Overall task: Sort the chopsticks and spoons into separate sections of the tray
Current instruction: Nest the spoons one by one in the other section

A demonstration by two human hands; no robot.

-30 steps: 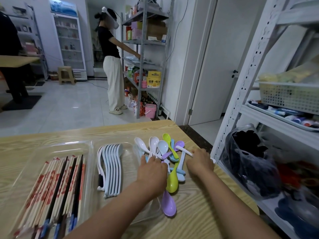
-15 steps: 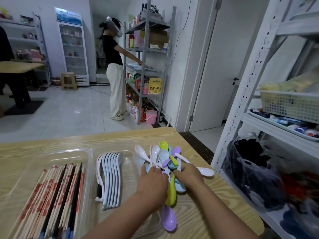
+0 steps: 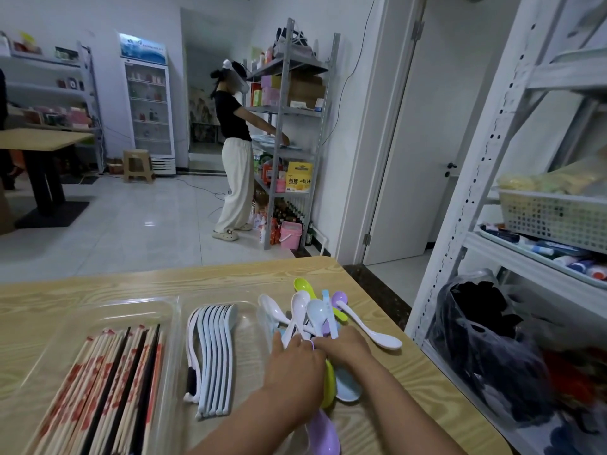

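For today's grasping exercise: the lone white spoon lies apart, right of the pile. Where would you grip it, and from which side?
Probably pinch the white spoon at its thin handle, coming from above on the right. The bowl lies flat on the table; the handle's far end runs into the spoon pile.

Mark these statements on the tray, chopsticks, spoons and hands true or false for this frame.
1. The chopsticks lie in the tray's left section. True.
2. A row of nested spoons lies in the section to the right of the chopsticks. True.
3. All loose spoons are white. False: the pile also holds green, purple and blue ones.
4. The left hand rests on the chopsticks. False: it is at the spoon pile, beside the right hand.
5. One white spoon lies on the table, right of the pile. True.
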